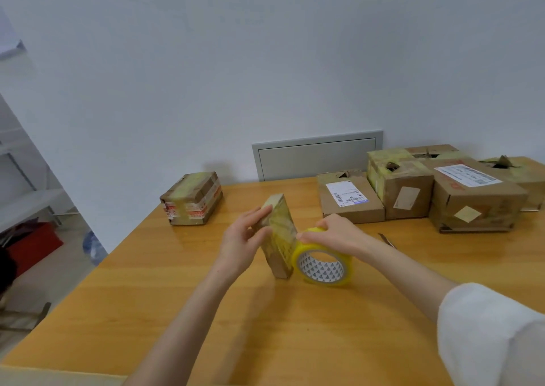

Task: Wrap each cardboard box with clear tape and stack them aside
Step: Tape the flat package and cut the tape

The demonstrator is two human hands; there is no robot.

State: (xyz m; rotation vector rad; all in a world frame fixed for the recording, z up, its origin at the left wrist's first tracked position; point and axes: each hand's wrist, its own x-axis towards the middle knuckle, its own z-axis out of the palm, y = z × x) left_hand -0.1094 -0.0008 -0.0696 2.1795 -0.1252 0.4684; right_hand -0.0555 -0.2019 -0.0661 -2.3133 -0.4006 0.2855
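A small flat cardboard box (280, 238) stands on its narrow edge in the middle of the wooden table (206, 312), its faces glossy with tape. My left hand (244, 238) holds its left side, thumb and fingers around the upper edge. My right hand (333, 232) grips the top of a yellowish roll of clear tape (323, 263), which stands on the table pressed against the box's right face. A taped box (191, 198) with red-printed strips sits apart at the table's far left.
Several worn cardboard boxes (351, 198) (398, 183) (477, 197) crowd the far right of the table. A thin dark tool (386, 239) lies on the table near my right wrist. A grey wall panel (317, 155) sits behind the table. The table's left edge drops to the floor.
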